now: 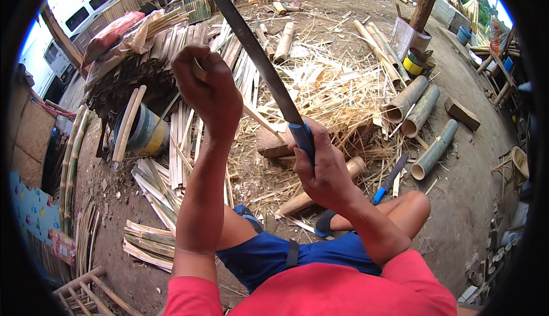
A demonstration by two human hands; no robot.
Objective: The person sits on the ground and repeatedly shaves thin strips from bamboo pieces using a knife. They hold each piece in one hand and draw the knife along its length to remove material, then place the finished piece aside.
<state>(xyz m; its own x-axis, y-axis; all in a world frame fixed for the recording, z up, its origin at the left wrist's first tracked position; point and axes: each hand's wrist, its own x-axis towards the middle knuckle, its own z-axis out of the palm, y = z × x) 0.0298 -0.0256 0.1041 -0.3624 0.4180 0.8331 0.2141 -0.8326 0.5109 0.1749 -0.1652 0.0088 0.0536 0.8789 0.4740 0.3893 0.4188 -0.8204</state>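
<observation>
In the head view, the right hand (325, 170) has its fingers clamped on a blue-handled machete (257, 56), blade slanting up-left (bamboo shavings (329, 96) litter the ground (463, 173) beyond); the left hand (213, 87) curls its fingers around a bamboo strip (262, 122).

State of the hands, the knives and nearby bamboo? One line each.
Left hand: raised, fingers curled; hold unclear
Right hand: closed around the knife's handle
Knife: held, blade bare, pointing up and left
Blue-handled knife: lying on the ground
Bamboo tubes: on their sides, ends open
Shavings: loose heap
</observation>
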